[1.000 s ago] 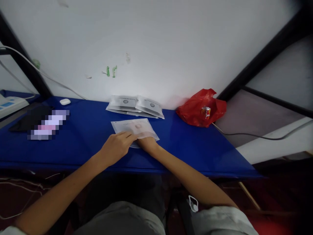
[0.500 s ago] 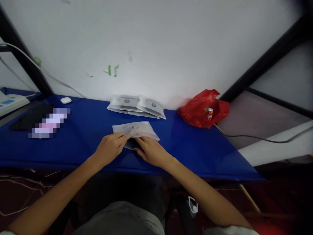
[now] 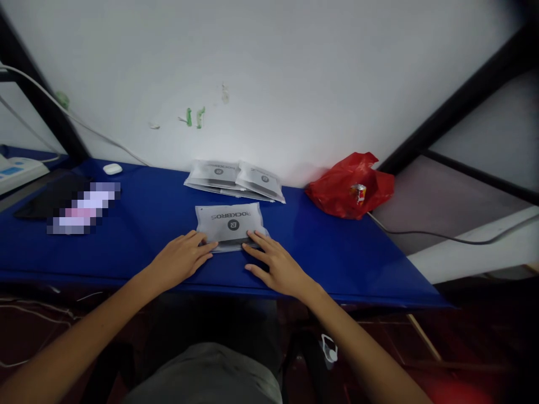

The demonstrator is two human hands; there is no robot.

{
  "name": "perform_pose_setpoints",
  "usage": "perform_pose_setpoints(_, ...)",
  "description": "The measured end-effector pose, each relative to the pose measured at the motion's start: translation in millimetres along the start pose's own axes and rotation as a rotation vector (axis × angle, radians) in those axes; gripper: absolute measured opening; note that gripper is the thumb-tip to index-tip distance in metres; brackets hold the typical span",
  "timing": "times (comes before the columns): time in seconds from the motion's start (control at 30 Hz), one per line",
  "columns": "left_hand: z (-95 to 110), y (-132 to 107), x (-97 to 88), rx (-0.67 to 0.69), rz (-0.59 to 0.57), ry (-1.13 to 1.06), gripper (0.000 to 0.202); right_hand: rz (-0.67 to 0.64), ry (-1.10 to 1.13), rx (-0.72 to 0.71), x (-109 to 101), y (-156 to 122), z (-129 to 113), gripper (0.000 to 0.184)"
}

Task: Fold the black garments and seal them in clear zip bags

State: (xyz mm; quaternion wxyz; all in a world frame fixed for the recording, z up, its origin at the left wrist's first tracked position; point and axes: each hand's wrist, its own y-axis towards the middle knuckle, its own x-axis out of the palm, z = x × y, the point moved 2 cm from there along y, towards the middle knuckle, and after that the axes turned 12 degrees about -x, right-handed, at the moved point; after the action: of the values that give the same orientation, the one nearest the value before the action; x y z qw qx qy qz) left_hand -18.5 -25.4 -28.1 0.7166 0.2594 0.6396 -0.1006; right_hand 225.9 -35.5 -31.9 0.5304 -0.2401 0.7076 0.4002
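A frosted plastic pouch (image 3: 229, 216) printed "ROCKBROS" lies flat on the blue table, its lettering upside down to me. Something dark shows through its near part. My left hand (image 3: 181, 257) rests with fingertips on the pouch's near left corner. On the near right part of the pouch lie the spread fingers of my right hand (image 3: 275, 264), thumb apart on the table side. Both hands are open and press from above without grasping. Behind it, against the wall, several similar pouches (image 3: 217, 175) overlap in a low pile.
A crumpled red plastic bag (image 3: 349, 188) sits at the back right of the blue table (image 3: 155, 207). To the left are a small white case (image 3: 112, 169), a dark flat object (image 3: 50, 196), a blurred-out item (image 3: 86, 207) and a white device (image 3: 21, 174). A cable (image 3: 442, 241) runs off right.
The pouch's raised top has come down, and it now lies flat with its print visible. My right hand has come out from under the flap onto the pouch; both hands have spread apart.
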Motion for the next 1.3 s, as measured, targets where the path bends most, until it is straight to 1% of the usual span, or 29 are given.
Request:
perform_pose_setpoints(0.07, -4, -1, 0.2, 0.001, -0.034, -0.025, 0.032, -0.014, 0.036, 0.011, 0, -1, 2, 0.044)
perform_pose_setpoints(0.17, -6, -1, 1.6, 0.021, -0.04, -0.03, 0.032, 0.003, 0.058, 0.026, -1, -1, 3, 0.042)
perform_pose_setpoints(0.33, -2, 1, 3.8, 0.029, -0.006, 0.092, 0.031, 0.053, 0.003, 0.031, -5, 4, 2, 0.032)
perform_pose_setpoints(0.4, 0, 3, 0.4, 0.03, 0.015, 0.116, 0.032, 0.09, -0.043, 0.019, -9, 10, 0, 0.028)
perform_pose_setpoints(0.47, 1, 5, -6.8, 0.033, 0.049, 0.098, 0.034, 0.144, -0.085, -0.015, -14, 20, -3, 0.029)
perform_pose_setpoints(0.57, 0, 10, -23.6, 0.058, 0.125, -0.024, 0.034, 0.211, -0.119, -0.116, -23, 39, -10, 0.029)
perform_pose_setpoints(0.63, -1, 12, -36.1, 0.065, 0.168, -0.154, 0.032, 0.237, -0.121, -0.179, -29, 50, -14, 0.021)
perform_pose_setpoints(0.67, -2, 13, -41.7, 0.055, 0.186, -0.226, 0.03, 0.251, -0.112, -0.2, -32, 55, -15, 0.017)
perform_pose_setpoints(0.73, -5, 13, -50.3, 0.009, 0.217, -0.368, 0.026, 0.282, -0.076, -0.223, -37, 62, -17, 0.016)
perform_pose_setpoints(0.8, -8, 12, -54.4, -0.061, 0.243, -0.482, 0.022, 0.313, -0.024, -0.227, -41, 65, -17, 0.016)
perform_pose_setpoints(0.93, -14, 5, -51.4, -0.216, 0.286, -0.595, 0.018, 0.375, 0.065, -0.196, -42, 65, -17, 0.015)
perform_pose_setpoints(1.0, -17, 2, -47.8, -0.258, 0.32, -0.625, 0.018, 0.402, 0.098, -0.18, -41, 64, -16, 0.015)
perform_pose_setpoints(1.07, -18, 1, -45.0, -0.242, 0.367, -0.653, 0.017, 0.415, 0.126, -0.166, -40, 63, -15, 0.014)
perform_pose_setpoints(1.17, -17, 0, -42.5, -0.154, 0.414, -0.689, 0.012, 0.413, 0.156, -0.136, -40, 61, -13, 0.013)
perform_pose_setpoints(1.3, -12, 1, -42.4, -0.077, 0.459, -0.675, 0.009, 0.326, 0.14, -0.095, -42, 62, -14, 0.011)
